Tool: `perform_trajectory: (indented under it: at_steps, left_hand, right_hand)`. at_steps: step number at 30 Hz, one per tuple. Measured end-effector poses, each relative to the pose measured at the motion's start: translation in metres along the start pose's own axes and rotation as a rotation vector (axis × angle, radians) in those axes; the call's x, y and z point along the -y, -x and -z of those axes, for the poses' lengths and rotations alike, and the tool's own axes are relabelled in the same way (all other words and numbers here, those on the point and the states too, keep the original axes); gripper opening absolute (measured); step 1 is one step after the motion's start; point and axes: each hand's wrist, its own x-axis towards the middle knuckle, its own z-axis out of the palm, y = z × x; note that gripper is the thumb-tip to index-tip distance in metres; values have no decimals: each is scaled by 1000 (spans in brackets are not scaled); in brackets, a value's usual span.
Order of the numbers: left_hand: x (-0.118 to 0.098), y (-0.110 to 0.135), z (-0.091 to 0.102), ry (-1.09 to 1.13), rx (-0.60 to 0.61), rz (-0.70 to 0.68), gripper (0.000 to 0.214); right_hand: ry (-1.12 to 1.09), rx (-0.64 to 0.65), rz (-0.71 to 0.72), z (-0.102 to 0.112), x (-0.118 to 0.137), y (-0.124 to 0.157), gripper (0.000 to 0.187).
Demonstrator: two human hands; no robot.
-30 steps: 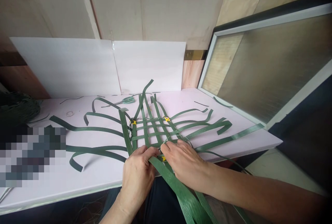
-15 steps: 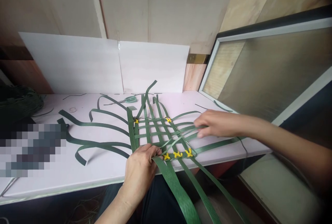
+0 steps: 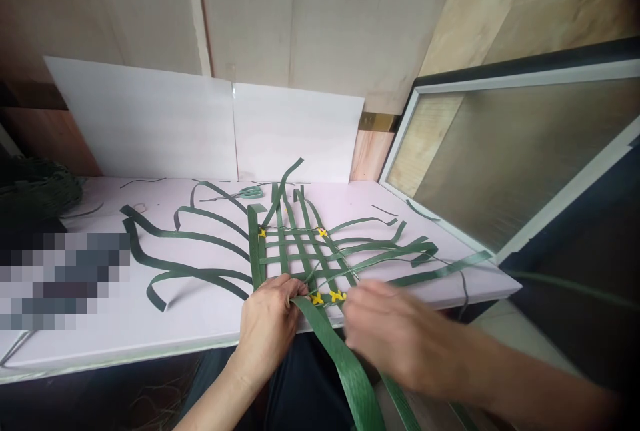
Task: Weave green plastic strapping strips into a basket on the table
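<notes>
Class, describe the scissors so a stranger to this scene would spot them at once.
On the pale table, find the woven green grid. Look beyond its far left corner, toward the white panels: there lie the scissors, set apart from the flat green strips by looped teal handles.

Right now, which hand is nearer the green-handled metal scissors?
Left. The left hand is at the near edge of the flat green-strip lattice; the scissors lie beyond its far left corner. The right hand sits farther off, to the right.
</notes>
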Motion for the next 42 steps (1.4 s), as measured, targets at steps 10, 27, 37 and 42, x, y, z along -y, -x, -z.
perform_trajectory:
  at_steps: [10,27,37,42]
  left_hand:
    - [-2,-1,1,46,-15,5,13]
    - [-3,4,-4,65,-47,9,19]
    - [-6,4,7,78,15,31,23]
    - [-5,3,7,76,33,36,21]
  right_hand:
    - [92,-56,-152,-54,-31,-41,16]
    - [61,47,-337,-45,25,-7,23]
    - [349,-85,-176,-75,50,12,31]
    - [202,-181,-99,-65,43,11,33]
